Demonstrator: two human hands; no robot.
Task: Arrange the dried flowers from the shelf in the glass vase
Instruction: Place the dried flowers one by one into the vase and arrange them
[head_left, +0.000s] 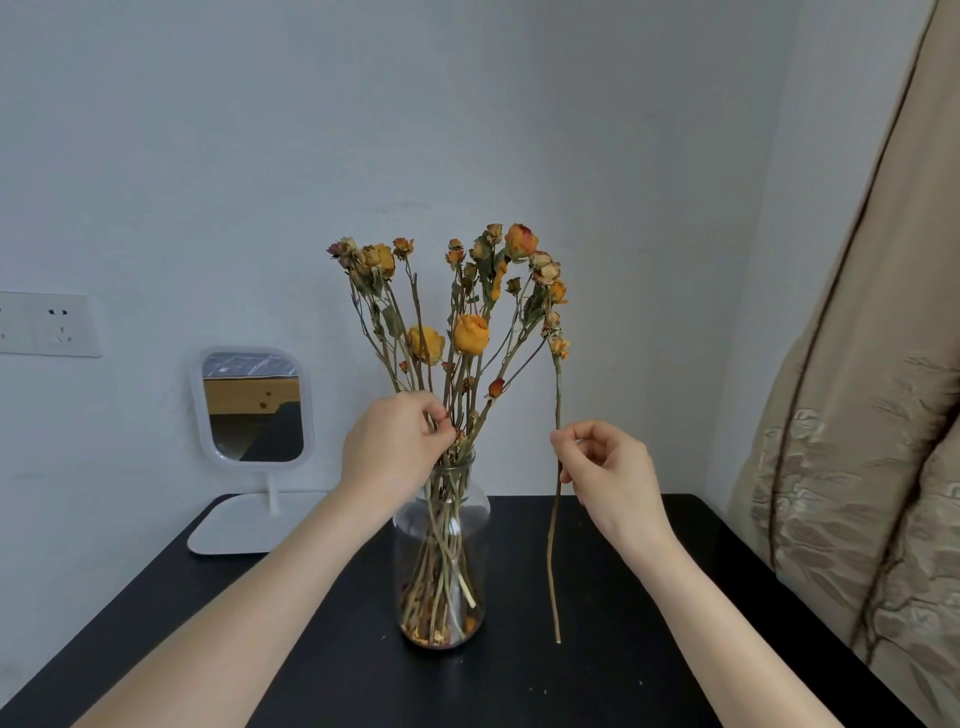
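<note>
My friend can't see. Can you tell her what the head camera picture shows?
The left hand pinches dried flowers standing in a glass vase on a black table; the right hand holds one loose stem beside it.

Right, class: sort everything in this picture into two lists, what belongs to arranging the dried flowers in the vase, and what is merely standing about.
Part of the job: glass vase; dried flowers in it, pinched by the left hand; loose stem, held beside it by the right hand.
Just standing about: mirror; wall socket; curtain; black table.
</note>
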